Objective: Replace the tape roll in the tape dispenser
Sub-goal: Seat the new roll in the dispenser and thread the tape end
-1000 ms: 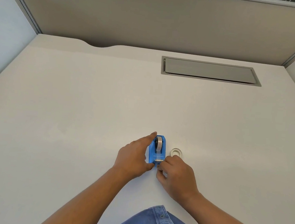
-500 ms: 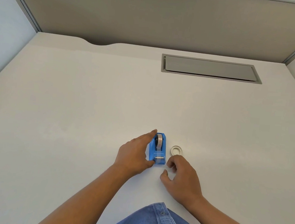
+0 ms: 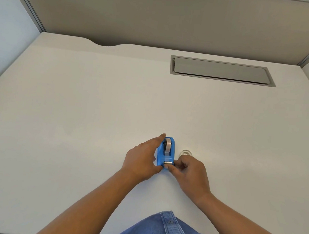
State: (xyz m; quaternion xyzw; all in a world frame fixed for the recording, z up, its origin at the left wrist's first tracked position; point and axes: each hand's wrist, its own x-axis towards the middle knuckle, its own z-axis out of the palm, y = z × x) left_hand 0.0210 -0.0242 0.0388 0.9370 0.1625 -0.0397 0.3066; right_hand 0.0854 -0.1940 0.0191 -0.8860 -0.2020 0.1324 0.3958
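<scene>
A small blue tape dispenser point(image 3: 172, 152) stands on the white desk point(image 3: 94, 111) with a clear tape roll point(image 3: 168, 145) seated in it. My left hand point(image 3: 142, 158) grips the dispenser's left side, index finger along its top. My right hand point(image 3: 190, 171) has its fingertips pinched at the metal cutter on the dispenser's near end, apparently on the tape end. A white empty tape core point(image 3: 186, 152) lies flat on the desk just right of the dispenser, partly hidden behind my right hand.
A grey cable hatch point(image 3: 221, 70) is set into the desk at the back right. Beige partition walls point(image 3: 159, 14) close off the back and sides. My blue denim shirt point(image 3: 167, 233) shows at the bottom edge.
My right hand, which had drawn back from the dispenser half a second ago, has returned to its near end and pinches at the cutter. My left hand has kept its grip.
</scene>
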